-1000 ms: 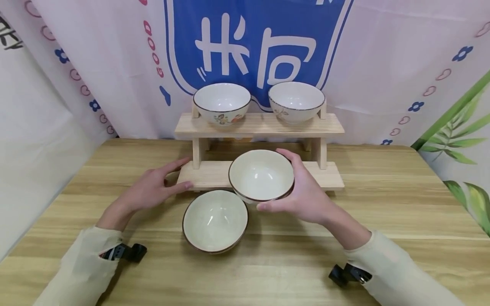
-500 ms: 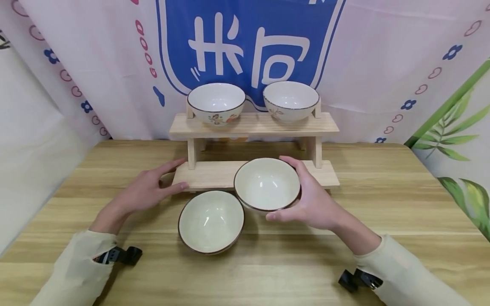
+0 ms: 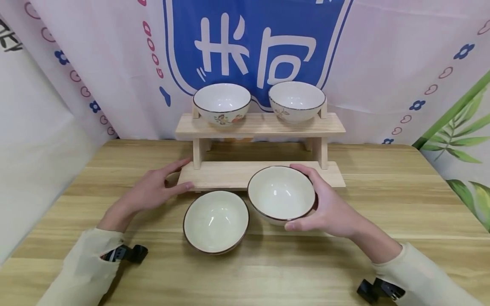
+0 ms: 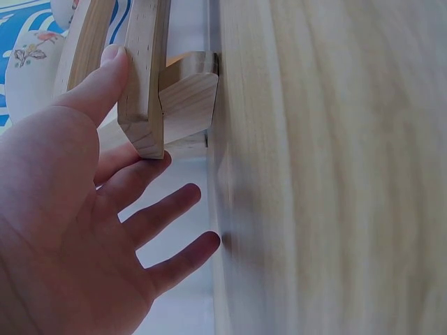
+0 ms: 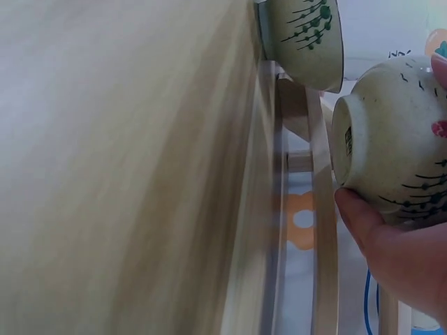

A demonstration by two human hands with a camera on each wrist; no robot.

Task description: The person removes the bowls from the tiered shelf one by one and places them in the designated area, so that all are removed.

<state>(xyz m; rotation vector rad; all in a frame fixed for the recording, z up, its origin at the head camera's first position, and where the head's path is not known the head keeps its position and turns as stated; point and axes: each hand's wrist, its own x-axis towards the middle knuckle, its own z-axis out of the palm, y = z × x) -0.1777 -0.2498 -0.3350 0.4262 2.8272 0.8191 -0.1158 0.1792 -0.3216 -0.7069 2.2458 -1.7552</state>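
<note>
My right hand (image 3: 329,212) grips a cream bowl (image 3: 281,193) with a dark brown rim by its right side. In the right wrist view this bowl (image 5: 398,139) hangs above the table, its foot ring showing and dark sprigs painted on its outside. A matching bowl (image 3: 216,222) stands on the table to its left, in front of the two-tier wooden stand (image 3: 220,174). At the stand's left end, my left hand (image 3: 151,189) pinches the lower shelf (image 4: 143,77), thumb above and index finger at its underside; the other fingers reach out loosely.
Two white bowls, one with orange and brown flowers (image 3: 222,104) and one with a speckled rim (image 3: 296,102), sit on the stand's upper shelf (image 3: 260,124). A printed curtain (image 3: 375,63) hangs behind the wooden table (image 3: 283,272).
My right hand has moved the held bowl rightward and toward the front, away from the bowl on the table. My left hand stays at the stand's end.
</note>
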